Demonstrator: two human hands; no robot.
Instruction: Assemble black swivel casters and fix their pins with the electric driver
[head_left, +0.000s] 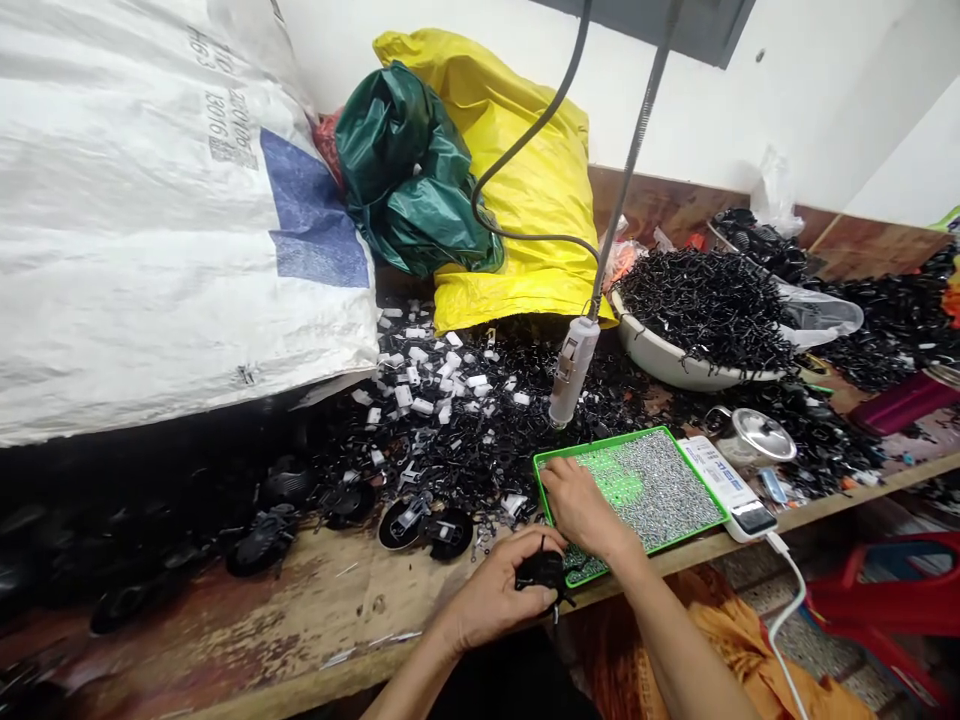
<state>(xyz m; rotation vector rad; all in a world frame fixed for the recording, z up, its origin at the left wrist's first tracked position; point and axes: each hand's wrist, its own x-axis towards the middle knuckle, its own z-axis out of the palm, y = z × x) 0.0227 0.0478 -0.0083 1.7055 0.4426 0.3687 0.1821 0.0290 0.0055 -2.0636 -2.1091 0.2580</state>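
Observation:
My left hand [491, 595] is wrapped around a rounded black plastic part [540, 570] near the table's front edge. My right hand [581, 505] reaches over the left end of a green tray [600, 444], its fingers curled down and pressed together. Whatever those fingertips may hold is too small to see. Many small silvery screws [679, 490] fill most of the tray, with a patch of green bottom showing. Above the tray's back edge hangs a grey-white electric screwdriver [574, 375] on a coiled hose. Left of my hands lie two round black assemblies [450, 533] with grey pieces.
Loose white plastic pieces [450, 375] and black parts are heaped behind. A white basin [660, 360] holds thin black pieces. A power strip [731, 490] with a cable, a lidded metal cup [757, 437] and a purple bottle [904, 402] stand right. Large sacks [150, 230] line the back.

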